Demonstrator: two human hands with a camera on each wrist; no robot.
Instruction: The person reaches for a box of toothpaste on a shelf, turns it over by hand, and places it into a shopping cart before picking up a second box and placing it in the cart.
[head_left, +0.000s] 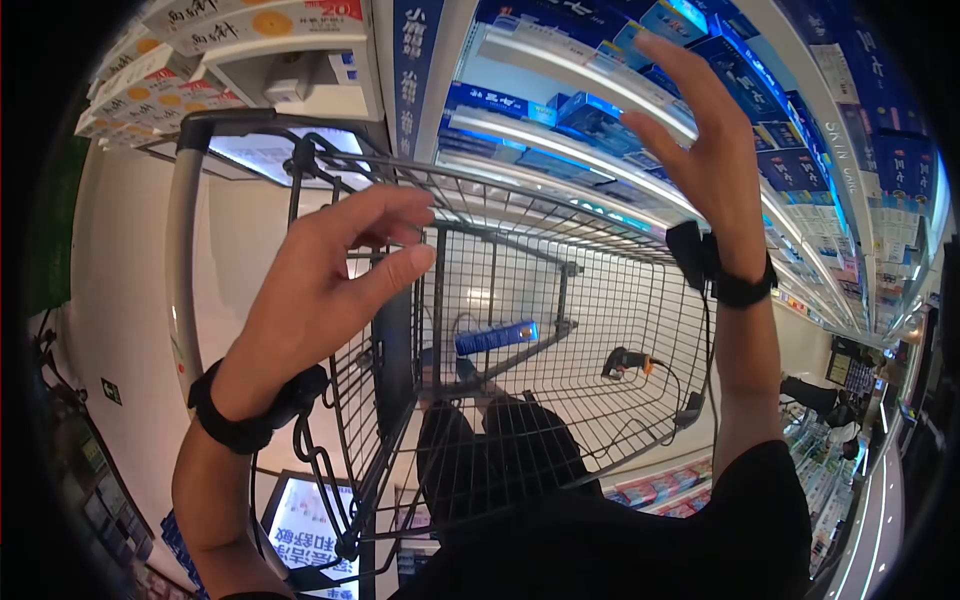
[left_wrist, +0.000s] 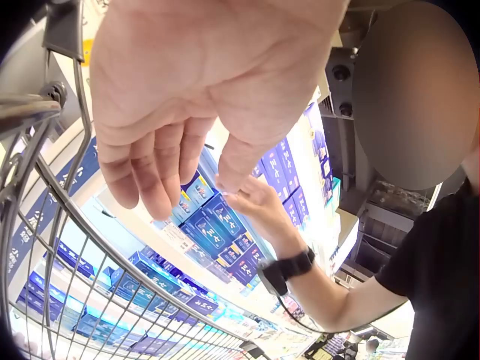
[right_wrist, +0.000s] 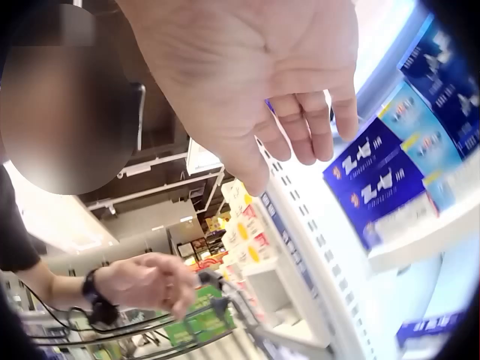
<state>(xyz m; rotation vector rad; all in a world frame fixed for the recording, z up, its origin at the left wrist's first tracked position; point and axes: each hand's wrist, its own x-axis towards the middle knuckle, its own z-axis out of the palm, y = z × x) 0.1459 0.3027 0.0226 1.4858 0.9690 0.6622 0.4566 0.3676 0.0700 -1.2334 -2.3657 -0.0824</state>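
My left hand (head_left: 330,275) is held over the handle end of a wire shopping cart (head_left: 620,280), its fingers loosely bent and nothing in them. Raised toward the shelves, my right hand (head_left: 712,150) has its thumb spread from its fingers and is likewise bare. In the right wrist view, stacked blue boxes (right_wrist: 371,180) stand on a shelf just beyond that hand's fingertips. A long blue box (head_left: 496,338) lies down inside the cart area, seen through the wires. Further along, a dark device with orange parts (head_left: 628,362) and a cable shows behind the mesh.
Lit shelves (head_left: 560,140) packed with blue boxes run along the far side of the cart. White and orange cartons (head_left: 160,95) are stacked at the upper left. The cart's grey handle (head_left: 185,240) stands at left, and an illuminated sign (head_left: 312,530) is at lower left.
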